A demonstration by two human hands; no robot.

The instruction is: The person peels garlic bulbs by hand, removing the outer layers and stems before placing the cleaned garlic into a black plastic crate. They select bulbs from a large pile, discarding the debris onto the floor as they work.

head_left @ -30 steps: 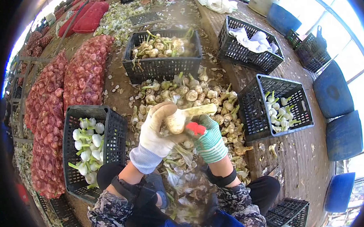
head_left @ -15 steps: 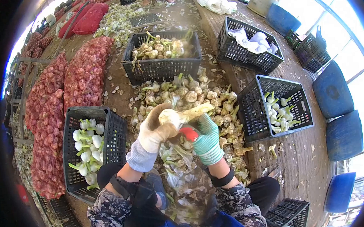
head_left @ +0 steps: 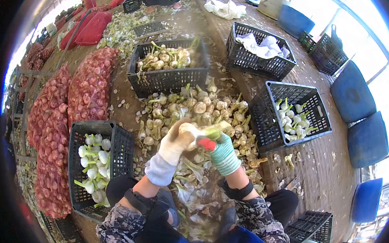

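My left hand (head_left: 174, 142), in a white and tan glove, is closed around a garlic bulb (head_left: 189, 130) whose stem points right. My right hand (head_left: 223, 151), in a green striped glove, is closed beside the stem on a red-handled tool (head_left: 206, 143); any blade is blurred. Below them loose peeled leaves (head_left: 189, 195) lie on the ground. Beyond my hands spreads a heap of unpeeled garlic (head_left: 199, 107). Clean white garlic (head_left: 92, 173) lies in the left crate (head_left: 122, 146), and more white garlic (head_left: 293, 122) in the right crate (head_left: 260, 125).
A black crate of garlic (head_left: 169, 81) stands beyond the heap. Another crate (head_left: 261, 68) holds white cloth. Full red mesh sacks (head_left: 89, 91) stand on the left. Blue barrels (head_left: 354, 93) line the right side, past a wooden platform (head_left: 318, 168). An empty-looking crate (head_left: 312, 225) sits at lower right.
The view has shifted slightly. Both hands have moved a little lower in view, and the bulb has turned, its clean white neck now showing beside the red-handled tool.
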